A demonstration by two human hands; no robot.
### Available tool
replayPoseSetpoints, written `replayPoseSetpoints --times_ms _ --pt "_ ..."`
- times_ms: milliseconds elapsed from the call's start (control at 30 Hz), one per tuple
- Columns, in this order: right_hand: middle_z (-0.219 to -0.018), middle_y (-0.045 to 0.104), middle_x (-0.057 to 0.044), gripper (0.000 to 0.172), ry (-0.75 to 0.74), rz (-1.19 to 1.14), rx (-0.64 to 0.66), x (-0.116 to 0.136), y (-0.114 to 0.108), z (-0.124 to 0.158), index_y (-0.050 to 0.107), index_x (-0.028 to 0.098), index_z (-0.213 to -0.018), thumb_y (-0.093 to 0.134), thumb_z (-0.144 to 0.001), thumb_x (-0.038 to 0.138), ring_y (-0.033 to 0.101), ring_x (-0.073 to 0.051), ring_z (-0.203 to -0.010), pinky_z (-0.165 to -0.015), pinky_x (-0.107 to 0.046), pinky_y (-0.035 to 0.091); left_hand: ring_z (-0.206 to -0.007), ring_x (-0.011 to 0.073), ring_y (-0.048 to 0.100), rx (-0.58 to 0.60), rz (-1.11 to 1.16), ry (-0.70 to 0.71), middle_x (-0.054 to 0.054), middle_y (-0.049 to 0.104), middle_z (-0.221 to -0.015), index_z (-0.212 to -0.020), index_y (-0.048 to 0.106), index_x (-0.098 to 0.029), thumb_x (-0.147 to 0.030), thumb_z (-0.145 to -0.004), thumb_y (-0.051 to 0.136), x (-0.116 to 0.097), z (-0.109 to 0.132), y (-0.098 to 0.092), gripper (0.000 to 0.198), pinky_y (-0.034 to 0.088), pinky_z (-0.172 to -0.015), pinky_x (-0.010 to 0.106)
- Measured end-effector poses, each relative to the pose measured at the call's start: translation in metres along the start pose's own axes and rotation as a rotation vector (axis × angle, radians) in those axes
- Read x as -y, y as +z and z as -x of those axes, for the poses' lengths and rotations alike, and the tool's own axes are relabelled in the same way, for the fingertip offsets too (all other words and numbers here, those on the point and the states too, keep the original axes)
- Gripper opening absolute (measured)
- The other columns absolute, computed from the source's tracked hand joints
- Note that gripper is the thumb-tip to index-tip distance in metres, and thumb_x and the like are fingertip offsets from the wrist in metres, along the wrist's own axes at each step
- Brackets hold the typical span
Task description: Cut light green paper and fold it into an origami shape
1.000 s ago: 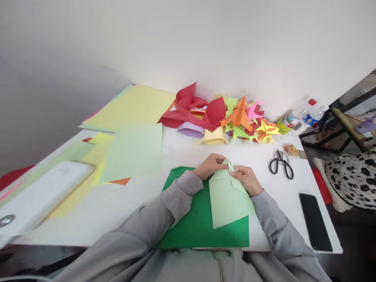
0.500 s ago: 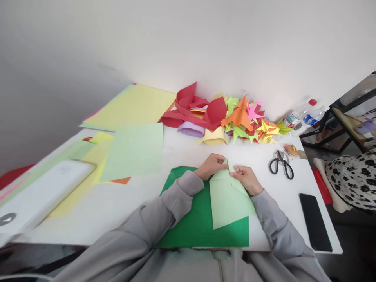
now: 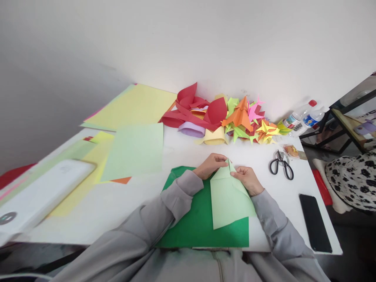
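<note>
A light green paper sheet [image 3: 227, 199] lies partly folded on a dark green sheet [image 3: 194, 223] at the near edge of the white table [image 3: 141, 196]. My left hand [image 3: 211, 165] pinches the paper's pointed top from the left. On the right, my right hand [image 3: 248, 179] presses and grips the folded edge. Both wrists wear grey sleeves.
A pile of folded coloured paper figures [image 3: 235, 117] lies at the back. Black scissors [image 3: 281, 164] and a black phone [image 3: 315, 222] lie to the right, two plastic bottles [image 3: 302, 115] beyond. Loose yellow and green sheets [image 3: 132, 150] and a white device [image 3: 44, 192] cover the left.
My left hand has shifted slightly along the paper's tip; otherwise the hands and paper stay in place.
</note>
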State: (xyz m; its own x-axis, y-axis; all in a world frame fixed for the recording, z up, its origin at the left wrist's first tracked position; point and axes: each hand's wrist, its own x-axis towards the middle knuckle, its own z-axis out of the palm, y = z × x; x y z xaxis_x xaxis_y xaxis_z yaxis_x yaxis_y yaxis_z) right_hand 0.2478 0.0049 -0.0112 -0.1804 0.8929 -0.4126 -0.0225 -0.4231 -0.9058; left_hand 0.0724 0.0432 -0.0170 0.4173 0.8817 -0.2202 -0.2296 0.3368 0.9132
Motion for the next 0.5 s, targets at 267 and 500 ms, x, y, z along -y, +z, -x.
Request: replayPoseSetpoints --times_ms 267,500 --pt "-0.053 0.065 0.003 0.035 -0.007 0.0 0.03 0.0018 0.0018 0.0015 0.06 0.016 -0.057 0.083 -0.051 0.041 0.052 -0.009 -0.044 -0.046 -0.022 0.038 -0.05 0.01 0.051 -0.059 -0.088 0.061 0.001 0.064 -0.056 -0.068 0.07 -0.01 -0.032 -0.056 0.08 0.0021 0.0002 0.0063 0.026 0.037 -0.049 0.022" --pt "-0.053 0.065 0.003 0.036 0.009 0.001 0.024 0.0036 0.0027 0.0024 0.06 0.015 -0.058 0.084 -0.049 0.042 0.052 -0.009 -0.042 -0.044 -0.021 0.038 -0.049 0.0092 0.05 -0.091 -0.004 -0.004 0.0 0.063 -0.055 -0.064 0.069 -0.011 -0.034 -0.054 0.08 0.0038 -0.0018 0.0064 0.027 0.038 -0.049 0.022"
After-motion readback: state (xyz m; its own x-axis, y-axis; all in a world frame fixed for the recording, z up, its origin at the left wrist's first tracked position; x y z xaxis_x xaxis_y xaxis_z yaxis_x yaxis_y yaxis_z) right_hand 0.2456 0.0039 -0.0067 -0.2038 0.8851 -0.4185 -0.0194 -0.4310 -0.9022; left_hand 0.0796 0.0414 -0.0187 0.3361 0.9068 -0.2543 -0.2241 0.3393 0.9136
